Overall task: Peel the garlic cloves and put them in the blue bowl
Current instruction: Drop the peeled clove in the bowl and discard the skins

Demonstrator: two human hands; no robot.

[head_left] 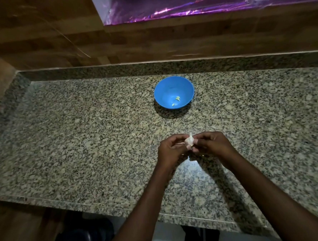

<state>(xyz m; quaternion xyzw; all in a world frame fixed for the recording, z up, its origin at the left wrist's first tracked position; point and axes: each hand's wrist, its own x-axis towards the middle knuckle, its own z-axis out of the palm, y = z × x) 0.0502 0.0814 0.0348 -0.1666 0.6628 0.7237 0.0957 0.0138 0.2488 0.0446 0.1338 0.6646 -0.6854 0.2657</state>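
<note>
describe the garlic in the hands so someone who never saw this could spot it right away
Start at the speckled granite counter and find the blue bowl near its back. Nearer the person, the left hand and right hand meet. Pinched between their fingertips is the garlic, a small white papery lump with a pointed tip, the only white thing there.

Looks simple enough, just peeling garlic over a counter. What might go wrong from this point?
Both hands, left hand and right hand, pinch the garlic in the air above the granite counter, well short of the blue bowl. A freed clove could drop onto the speckled stone, where it would be hard to spot. Skin flakes might also scatter there. The light is dim, so leftover skin could be missed.
</note>
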